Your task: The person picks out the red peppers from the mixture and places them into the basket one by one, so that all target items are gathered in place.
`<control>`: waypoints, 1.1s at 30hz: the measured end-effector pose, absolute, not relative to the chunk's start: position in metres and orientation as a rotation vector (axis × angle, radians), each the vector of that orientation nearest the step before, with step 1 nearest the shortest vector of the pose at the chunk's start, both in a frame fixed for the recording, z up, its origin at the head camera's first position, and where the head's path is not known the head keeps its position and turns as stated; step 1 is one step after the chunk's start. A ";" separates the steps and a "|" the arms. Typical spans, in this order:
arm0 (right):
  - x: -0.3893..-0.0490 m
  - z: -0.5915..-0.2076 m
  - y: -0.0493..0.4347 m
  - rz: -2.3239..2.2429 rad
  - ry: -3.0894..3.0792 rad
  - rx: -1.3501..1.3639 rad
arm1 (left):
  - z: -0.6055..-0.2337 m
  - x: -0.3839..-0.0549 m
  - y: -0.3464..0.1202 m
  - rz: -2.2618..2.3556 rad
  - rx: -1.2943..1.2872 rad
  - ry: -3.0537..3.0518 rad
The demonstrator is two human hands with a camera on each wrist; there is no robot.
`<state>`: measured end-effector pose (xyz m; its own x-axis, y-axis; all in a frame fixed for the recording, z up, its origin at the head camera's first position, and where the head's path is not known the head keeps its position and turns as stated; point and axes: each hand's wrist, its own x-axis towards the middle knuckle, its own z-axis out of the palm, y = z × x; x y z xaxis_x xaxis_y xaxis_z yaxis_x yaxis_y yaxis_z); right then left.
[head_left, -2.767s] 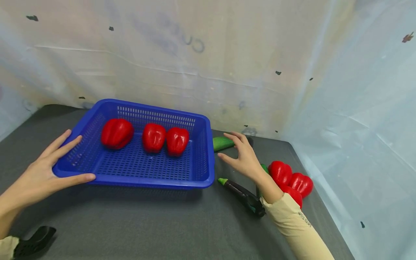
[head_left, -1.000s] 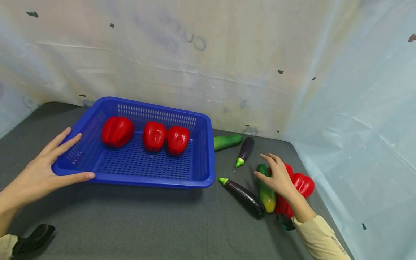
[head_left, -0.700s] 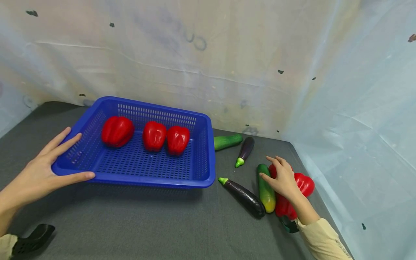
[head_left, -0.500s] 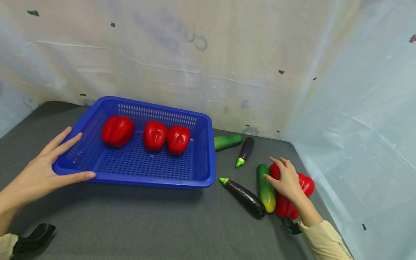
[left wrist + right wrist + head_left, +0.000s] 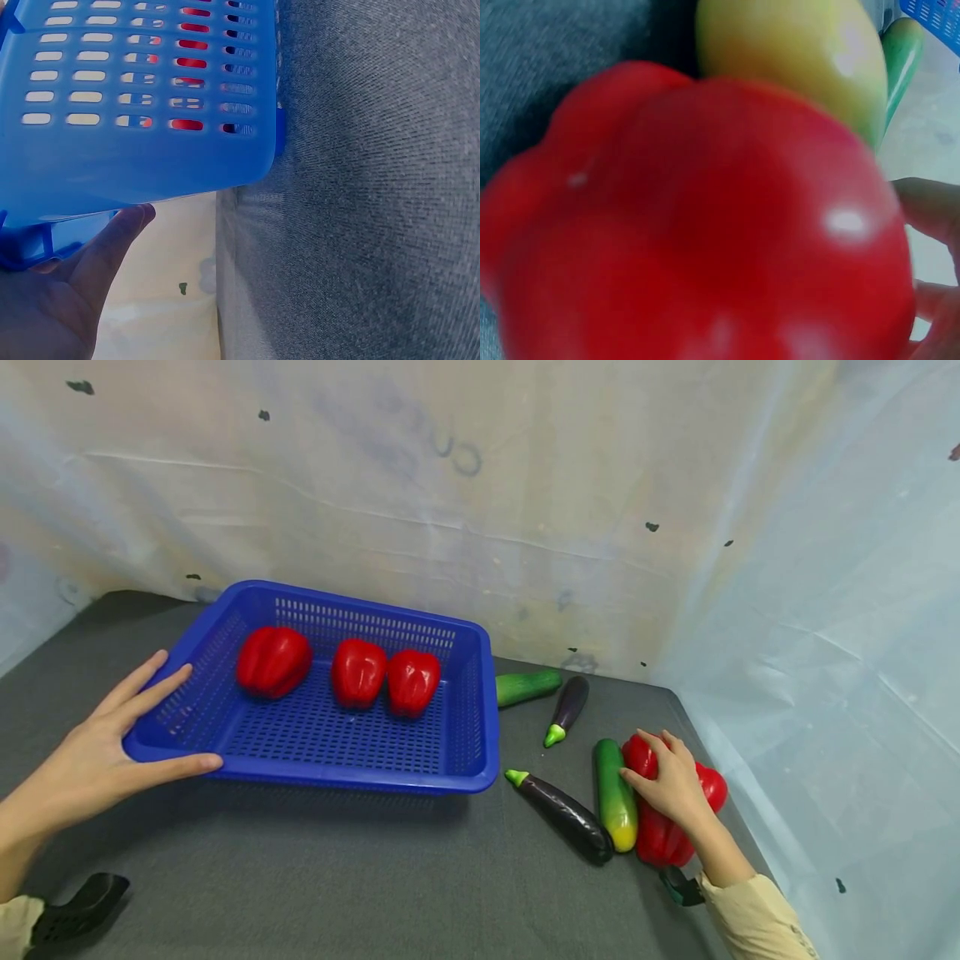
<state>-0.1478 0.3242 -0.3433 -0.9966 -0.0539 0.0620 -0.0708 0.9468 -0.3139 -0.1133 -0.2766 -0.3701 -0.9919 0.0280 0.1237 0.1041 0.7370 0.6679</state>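
Note:
My left hand [image 5: 112,739] rests at the left front corner of a blue perforated basket [image 5: 345,777], fingers spread straight along its side and thumb along the front rim. In the left wrist view a finger [image 5: 124,229] lies by the basket's rim. Inside sit three red bell peppers, one [image 5: 273,662] on the left and two side by side. At the right, my right hand [image 5: 671,785] is over a cluster of red bell peppers [image 5: 663,839], thumb and fingers spread apart. In the right wrist view its fingers [image 5: 930,206] stand beside a large red pepper [image 5: 705,225].
A green and yellow cucumber [image 5: 617,797] lies left of the pepper cluster. Near it lie a long dark eggplant [image 5: 566,814] and a smaller eggplant [image 5: 570,706]. Another cucumber [image 5: 527,687] lies behind, by the basket's right side. Plastic sheeting [image 5: 525,527] bounds the dark tabletop [image 5: 360,877].
My right hand has moved from beside the basket, above the back cucumber, rightward and toward me to the pepper cluster. The left hand and basket stay in place.

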 end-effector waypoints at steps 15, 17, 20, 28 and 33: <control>-0.147 -0.344 0.335 0.492 -3.083 0.056 | -0.368 -0.113 -0.276 -1.110 -0.121 -2.822; -0.147 -0.345 0.336 0.498 -3.085 0.058 | -0.368 -0.112 -0.276 -1.115 -0.120 -2.823; -0.147 -0.345 0.337 0.504 -3.086 0.057 | -0.367 -0.112 -0.275 -1.116 -0.118 -2.826; -0.148 -0.345 0.337 0.507 -3.088 0.038 | -0.367 -0.112 -0.275 -1.119 -0.119 -2.831; -0.149 -0.347 0.338 0.504 -3.082 0.023 | -0.366 -0.112 -0.275 -1.112 -0.115 -2.833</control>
